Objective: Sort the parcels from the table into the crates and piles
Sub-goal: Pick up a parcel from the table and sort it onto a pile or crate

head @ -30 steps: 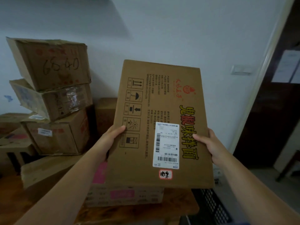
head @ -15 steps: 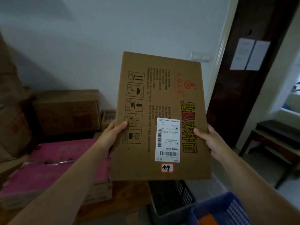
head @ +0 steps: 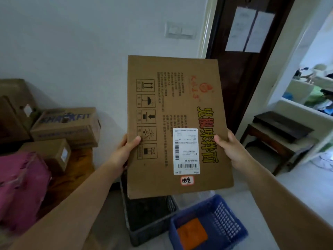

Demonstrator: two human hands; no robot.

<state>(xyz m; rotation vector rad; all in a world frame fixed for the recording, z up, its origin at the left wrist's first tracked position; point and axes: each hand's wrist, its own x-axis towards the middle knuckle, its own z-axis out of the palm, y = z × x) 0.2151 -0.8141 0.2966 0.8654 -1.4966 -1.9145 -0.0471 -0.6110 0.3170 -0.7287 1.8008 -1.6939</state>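
Note:
A flat brown cardboard parcel (head: 162, 114) with yellow and red lettering and a white shipping label is held upright in front of me. My left hand (head: 126, 150) grips its left edge, thumb on the front face. My right hand (head: 228, 150) grips its right edge the same way. Below the parcel stands a black crate (head: 149, 222) on the floor, and to its right a blue crate (head: 216, 222) with an orange item (head: 191, 233) inside.
On the wooden table (head: 72, 177) at the left lie a pink parcel (head: 19, 190) and several brown boxes (head: 66, 127). A dark door (head: 239, 69) and a low wooden bench (head: 277, 138) stand at the right. Pale floor shows beyond the crates.
My view has swung right and down, away from the stacked boxes. The parcel stays in both hands; the black and blue crates have come fully into view beneath it.

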